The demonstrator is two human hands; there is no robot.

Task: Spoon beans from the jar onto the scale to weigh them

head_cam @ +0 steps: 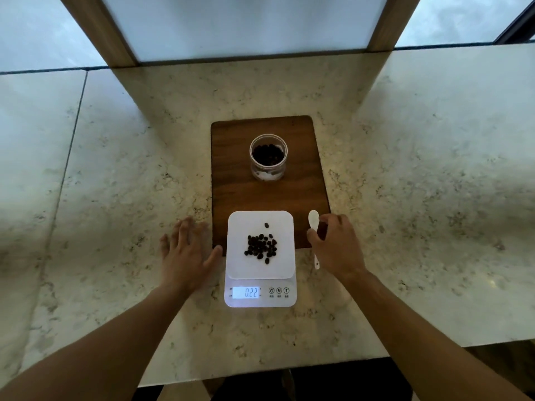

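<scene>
A white digital scale stands at the near end of a wooden board, its lit display reading 022. A small heap of dark beans lies on its platform, with one bean apart at the far side. An open glass jar holding more dark beans stands upright on the board beyond the scale. My right hand is just right of the scale, fingers around a white spoon whose empty bowl points away from me. My left hand rests flat on the counter left of the scale, fingers spread.
The wooden board lies on a pale marble counter. A wood-framed frosted window panel rises at the counter's far edge. The counter's near edge runs below my forearms.
</scene>
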